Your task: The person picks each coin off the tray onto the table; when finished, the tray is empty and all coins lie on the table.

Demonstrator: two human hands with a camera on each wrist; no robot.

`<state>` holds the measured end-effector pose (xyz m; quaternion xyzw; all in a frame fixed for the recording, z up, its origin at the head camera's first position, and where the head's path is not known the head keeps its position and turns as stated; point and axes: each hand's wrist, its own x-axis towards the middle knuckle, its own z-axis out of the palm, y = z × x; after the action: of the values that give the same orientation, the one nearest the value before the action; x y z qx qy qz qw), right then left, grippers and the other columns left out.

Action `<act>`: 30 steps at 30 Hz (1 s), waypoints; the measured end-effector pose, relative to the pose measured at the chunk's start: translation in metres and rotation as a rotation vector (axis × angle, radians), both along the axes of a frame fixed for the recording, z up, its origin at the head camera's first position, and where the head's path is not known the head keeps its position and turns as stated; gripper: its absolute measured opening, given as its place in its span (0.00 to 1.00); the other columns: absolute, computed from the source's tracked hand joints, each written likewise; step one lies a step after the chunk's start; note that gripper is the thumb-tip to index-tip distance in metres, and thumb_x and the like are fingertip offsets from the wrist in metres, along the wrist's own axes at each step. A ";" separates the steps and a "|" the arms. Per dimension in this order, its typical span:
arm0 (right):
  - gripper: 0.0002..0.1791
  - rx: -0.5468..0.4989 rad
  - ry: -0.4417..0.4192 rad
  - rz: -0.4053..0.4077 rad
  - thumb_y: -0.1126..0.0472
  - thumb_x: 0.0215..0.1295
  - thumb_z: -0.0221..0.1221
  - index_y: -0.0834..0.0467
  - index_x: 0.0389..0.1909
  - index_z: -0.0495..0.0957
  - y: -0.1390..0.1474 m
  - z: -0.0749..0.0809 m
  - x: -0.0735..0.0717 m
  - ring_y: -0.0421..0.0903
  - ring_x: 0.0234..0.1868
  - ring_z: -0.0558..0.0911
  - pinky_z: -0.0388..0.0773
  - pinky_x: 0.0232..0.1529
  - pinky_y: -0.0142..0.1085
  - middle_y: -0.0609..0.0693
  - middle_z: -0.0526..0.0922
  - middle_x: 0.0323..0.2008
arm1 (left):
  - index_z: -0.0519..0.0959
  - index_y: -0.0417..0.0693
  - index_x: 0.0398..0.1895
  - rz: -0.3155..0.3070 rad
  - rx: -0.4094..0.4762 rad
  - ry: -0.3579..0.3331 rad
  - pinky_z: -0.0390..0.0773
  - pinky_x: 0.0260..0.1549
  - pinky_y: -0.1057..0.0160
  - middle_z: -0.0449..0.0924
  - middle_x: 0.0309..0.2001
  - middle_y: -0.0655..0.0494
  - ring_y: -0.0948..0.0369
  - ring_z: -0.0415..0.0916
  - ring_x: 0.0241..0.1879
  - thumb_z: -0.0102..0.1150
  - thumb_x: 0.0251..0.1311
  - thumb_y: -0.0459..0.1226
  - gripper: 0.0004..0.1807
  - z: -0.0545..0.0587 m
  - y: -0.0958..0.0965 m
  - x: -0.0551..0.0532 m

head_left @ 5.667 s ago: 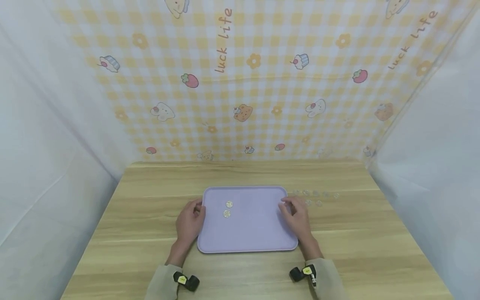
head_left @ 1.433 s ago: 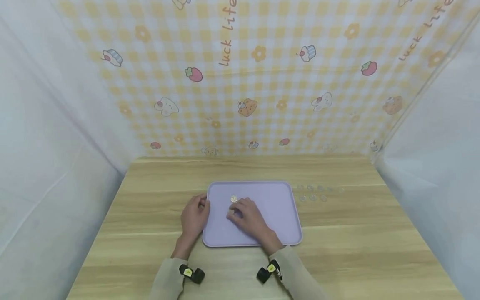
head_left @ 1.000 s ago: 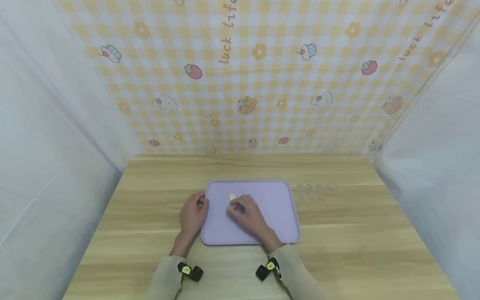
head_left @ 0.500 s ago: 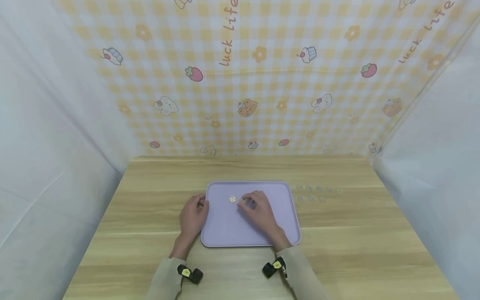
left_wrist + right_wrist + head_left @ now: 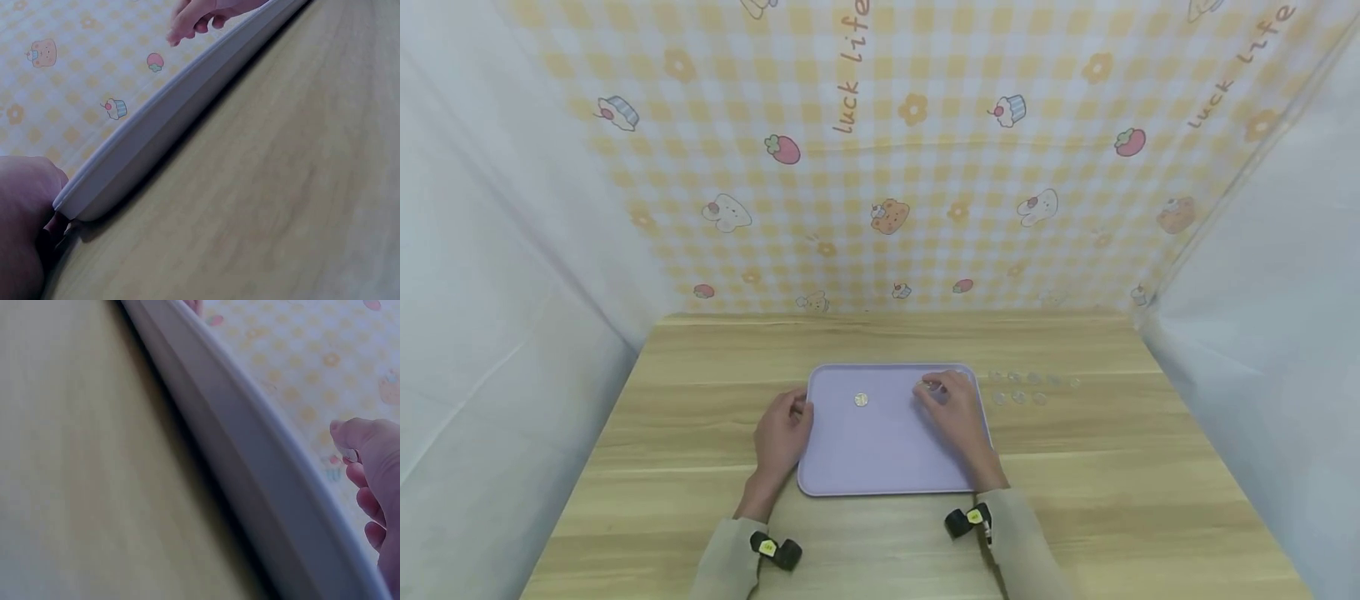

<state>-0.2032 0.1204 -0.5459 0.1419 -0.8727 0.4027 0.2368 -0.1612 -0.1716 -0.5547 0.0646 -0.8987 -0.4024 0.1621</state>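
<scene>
In the head view a lilac tray (image 5: 880, 467) lies on the wooden table. My left hand (image 5: 782, 432) grips the tray's left rim, and the left wrist view shows that hand (image 5: 25, 219) around the rim's corner. My right hand (image 5: 958, 417) is over the right part of the tray, pinching a small shiny coin (image 5: 351, 455) between thumb and forefinger, its other fingers curled. Most of this coin is hidden by the fingertips. Another gold-toned coin (image 5: 861, 400) lies flat on the tray, left of the middle.
Beyond the tray's right edge, several clear round discs (image 5: 1018, 397) lie in two rows on the table (image 5: 1112, 475). A yellow checked cloth (image 5: 887, 175) hangs behind the table, with white sheets (image 5: 1262, 292) at both sides.
My right hand first moved left from the tray's right edge, picked up the nearer coin, then carried it back right and away from me. My left hand stays at the rim.
</scene>
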 end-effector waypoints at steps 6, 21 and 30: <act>0.13 -0.042 -0.023 -0.060 0.59 0.54 0.73 0.59 0.40 0.85 0.025 0.001 -0.001 0.48 0.36 0.79 0.75 0.40 0.39 0.52 0.84 0.32 | 0.83 0.43 0.50 -0.002 -0.010 0.001 0.70 0.27 0.66 0.83 0.34 0.54 0.62 0.75 0.27 0.62 0.61 0.37 0.15 -0.001 0.000 -0.001; 0.12 -0.156 -0.029 -0.164 0.62 0.57 0.71 0.61 0.41 0.84 0.077 -0.018 0.000 0.45 0.37 0.77 0.71 0.39 0.23 0.54 0.83 0.36 | 0.83 0.44 0.50 0.003 0.004 -0.011 0.71 0.27 0.64 0.83 0.34 0.54 0.61 0.75 0.27 0.63 0.61 0.38 0.15 -0.002 0.001 0.000; 0.12 -0.193 -0.033 -0.159 0.61 0.59 0.70 0.61 0.41 0.85 0.080 -0.014 0.003 0.41 0.37 0.76 0.72 0.36 0.20 0.53 0.83 0.34 | 0.83 0.45 0.51 0.000 0.007 -0.002 0.70 0.27 0.65 0.83 0.34 0.54 0.62 0.74 0.26 0.62 0.62 0.38 0.15 -0.002 0.000 0.001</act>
<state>-0.1998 0.2004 -0.5604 0.0423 -0.8420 0.4673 0.2661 -0.1604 -0.1719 -0.5563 0.0654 -0.8974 -0.4056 0.1609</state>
